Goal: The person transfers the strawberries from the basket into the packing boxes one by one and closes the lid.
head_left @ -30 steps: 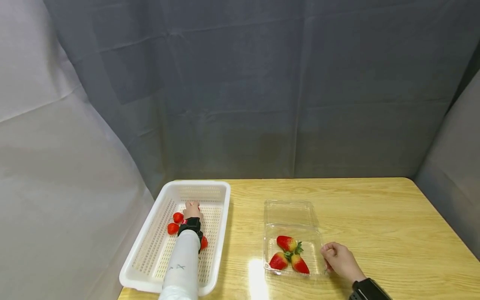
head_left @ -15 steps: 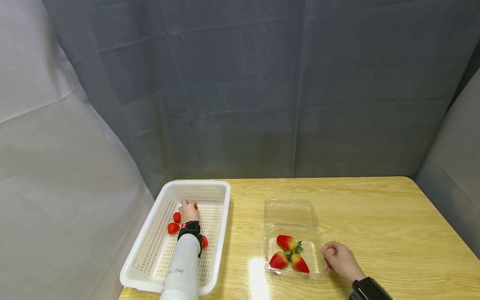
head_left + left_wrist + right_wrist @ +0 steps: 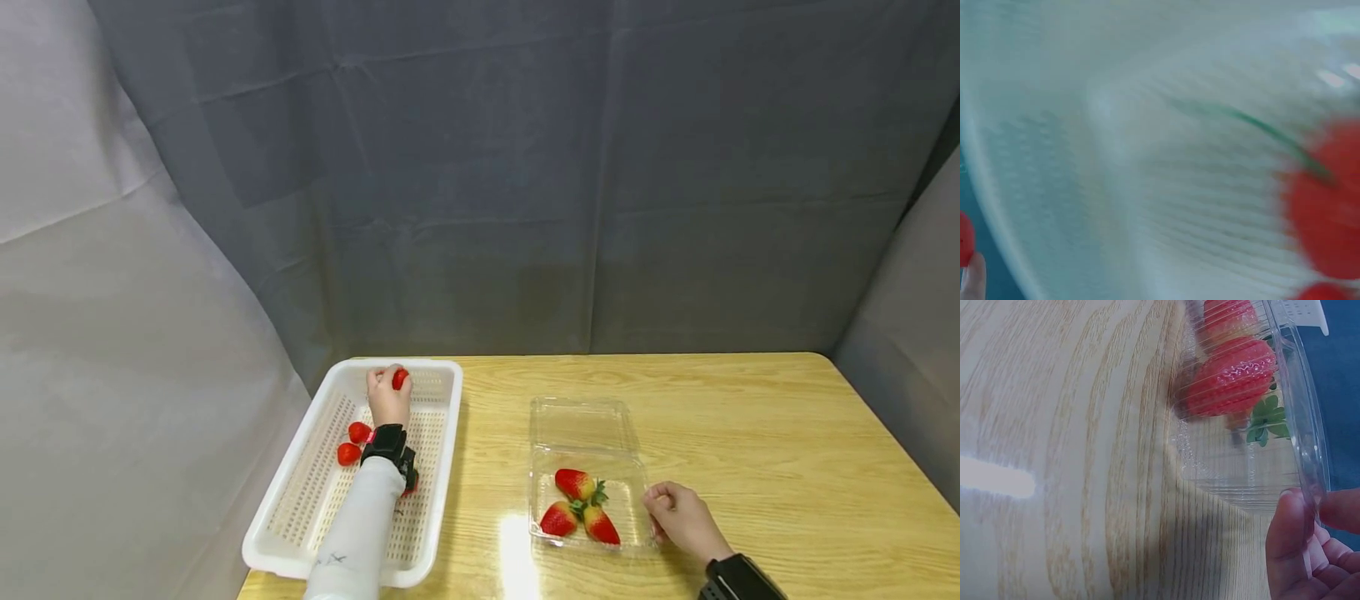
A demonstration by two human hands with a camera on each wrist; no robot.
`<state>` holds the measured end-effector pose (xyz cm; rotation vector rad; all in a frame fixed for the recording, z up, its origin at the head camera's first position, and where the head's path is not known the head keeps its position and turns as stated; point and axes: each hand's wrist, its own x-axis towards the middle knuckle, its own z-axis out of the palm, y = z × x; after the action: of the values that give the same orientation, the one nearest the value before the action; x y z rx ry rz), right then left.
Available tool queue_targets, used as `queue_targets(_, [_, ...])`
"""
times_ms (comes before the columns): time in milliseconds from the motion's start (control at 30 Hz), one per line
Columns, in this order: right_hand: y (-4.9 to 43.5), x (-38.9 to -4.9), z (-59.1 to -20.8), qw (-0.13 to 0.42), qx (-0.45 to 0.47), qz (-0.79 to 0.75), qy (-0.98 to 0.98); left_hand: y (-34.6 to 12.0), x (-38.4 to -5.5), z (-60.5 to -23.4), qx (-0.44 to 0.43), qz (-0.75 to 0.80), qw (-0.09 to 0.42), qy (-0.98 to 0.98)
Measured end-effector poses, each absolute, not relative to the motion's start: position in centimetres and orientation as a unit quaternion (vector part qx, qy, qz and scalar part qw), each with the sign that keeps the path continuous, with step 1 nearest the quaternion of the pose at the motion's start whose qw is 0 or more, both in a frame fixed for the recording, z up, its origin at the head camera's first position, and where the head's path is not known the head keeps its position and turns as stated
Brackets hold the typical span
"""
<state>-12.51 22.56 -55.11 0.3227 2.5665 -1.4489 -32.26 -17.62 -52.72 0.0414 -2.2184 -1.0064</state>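
Over the far end of the white plastic basket (image 3: pixel 442 492), my left hand (image 3: pixel 388 402) holds a red cherry (image 3: pixel 401 379) between thumb and fingers. Two more cherries, one of them (image 3: pixel 348 454), lie on the basket floor left of the wrist, and another is partly hidden under the forearm. A long green stem (image 3: pixel 1266 131) shows on a cherry (image 3: pixel 1335 206) in the blurred left wrist view. My right hand (image 3: pixel 684 521) pinches the right edge of a clear hinged clamshell box (image 3: pixel 633 500), with the thumb at the rim. Inside it lie three leafy strawberries (image 3: pixel 576 483).
The clamshell's lid (image 3: pixel 581 423) lies folded back towards the far side. Bare wooden tabletop (image 3: pixel 787 442) extends right of the box and between box and basket. A grey cloth (image 3: pixel 480 208) hangs behind the table, with paler cloth at the sides.
My left hand has picked a cherry from the basket floor, then moved up and towards the basket's far end with it. My right hand keeps its pinch on the box.
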Motion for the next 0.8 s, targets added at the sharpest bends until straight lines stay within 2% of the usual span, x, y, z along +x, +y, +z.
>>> queue_targets(67, [22.6, -12.5, -55.1, 0.087, 0.106, -0.486, 0.863, -15.9, -32.4, -50.9, -0.027, -0.411, 0.363, -0.836])
queue_targets(167, [22.6, -12.6, -55.1, 0.086, 0.104, -0.483, 0.865, -12.6, -31.8, -48.2, -0.101, -0.433, 0.355, -0.823])
queue_targets(267, [22.5, -12.6, -55.0, 0.085, 0.103, -0.483, 0.866, -9.0, -30.4, -46.3, -0.179, -0.432, 0.304, -0.83])
queue_targets(400, [22.5, -12.5, -54.9, 0.087, 0.103, -0.484, 0.865, -4.2, -27.6, -45.3, -0.284, -0.392, 0.187, -0.855])
queue_targets(500, [22.4, -12.6, -54.9, 0.085, 0.105, -0.482, 0.865, -1.1, -25.5, -45.8, -0.354, -0.334, 0.107, -0.867])
queue_targets(600, [22.3, -12.7, -55.0, 0.083, 0.106, -0.482, 0.866, 1.4, -23.5, -47.1, -0.401, -0.269, 0.052, -0.874])
queue_targets(800, [22.1, -12.7, -55.1, 0.084, 0.11, -0.482, 0.865, 4.7, -21.0, -51.9, -0.439, -0.195, -0.006, -0.877])
